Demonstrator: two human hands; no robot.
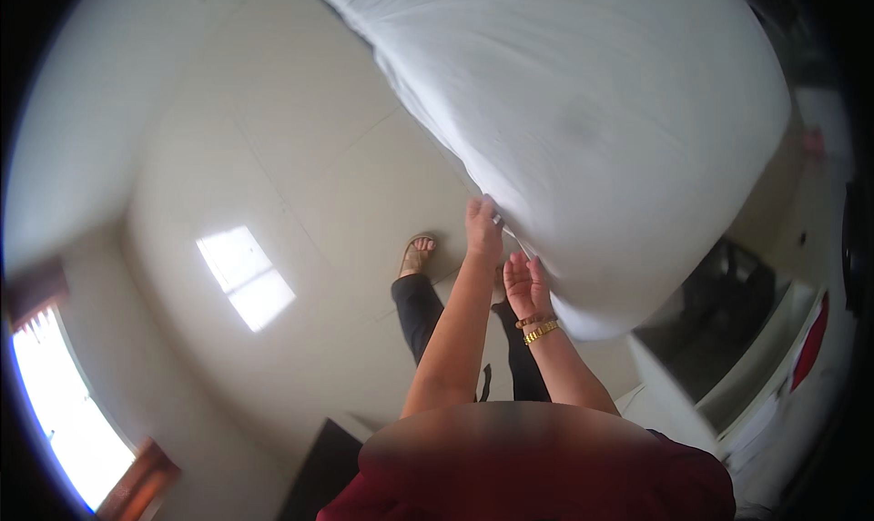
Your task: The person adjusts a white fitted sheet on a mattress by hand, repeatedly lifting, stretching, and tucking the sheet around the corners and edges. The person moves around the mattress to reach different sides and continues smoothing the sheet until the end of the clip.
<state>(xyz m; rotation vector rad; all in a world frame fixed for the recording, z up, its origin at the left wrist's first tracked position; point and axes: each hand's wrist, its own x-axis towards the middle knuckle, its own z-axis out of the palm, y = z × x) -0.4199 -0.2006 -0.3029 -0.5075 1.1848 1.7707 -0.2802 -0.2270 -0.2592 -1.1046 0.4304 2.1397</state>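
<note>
A white sheet (580,125) covers a large bed or mattress at the upper right, and its side hangs down towards the tiled floor. My left hand (485,224) has its fingers curled on the sheet's lower edge at the near side. Just to the right and nearer to me is my right hand (526,285), palm up, its fingertips at or under the same edge. Whether its fingers grip the cloth cannot be told. That wrist bears a gold watch band (541,332) and a beaded bracelet (535,319).
Pale floor tiles (307,145) stretch left of the bed, with window light reflected on them. A bright window (68,412) with orange-brown curtains is at the lower left. A dark piece of furniture (321,476) stands near my left side, and a white open cabinet or shelf (672,391) stands at the right.
</note>
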